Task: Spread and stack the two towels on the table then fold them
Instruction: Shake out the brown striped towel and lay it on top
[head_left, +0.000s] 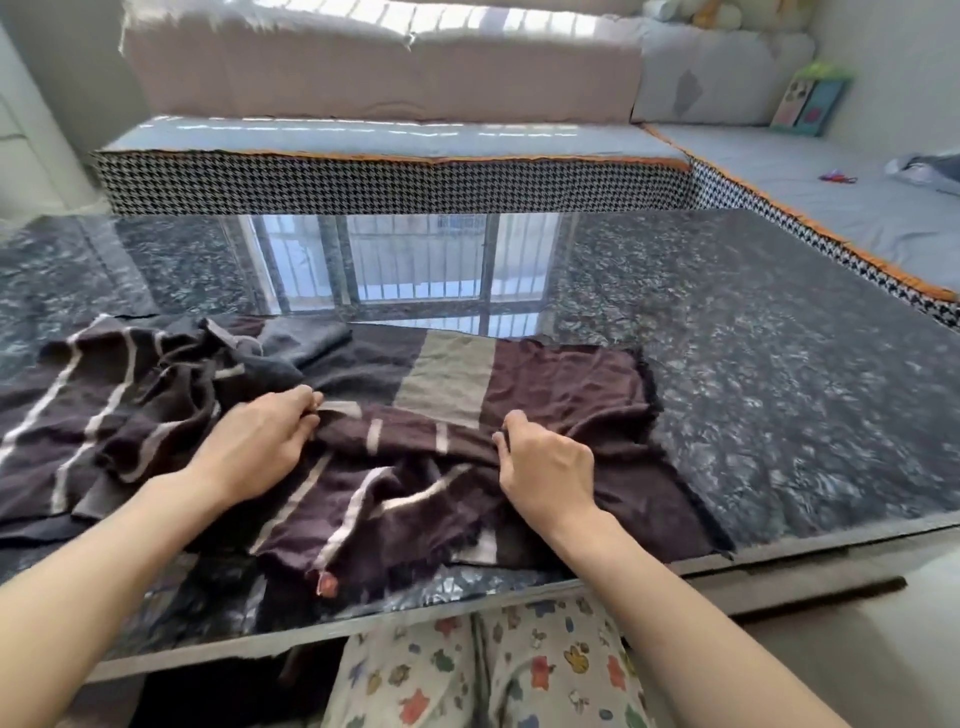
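Two dark brown towels lie on the glossy speckled table (779, 364). One towel with a wide beige band (519, 379) is spread flat in the middle. A second towel with thin pale stripes (119, 415) lies crumpled over it, trailing to the left and down to the table's near edge. My left hand (254, 447) pinches a bunched fold of the striped towel near its centre. My right hand (545, 467) grips the same fold further right. The fold stretches between both hands.
A bench seat with grey cushion and houndstooth edge (395, 182) runs along the table's far side and right side. Small toys lie on the right cushion (836, 179). My patterned trousers (493, 670) show below the table's near edge.
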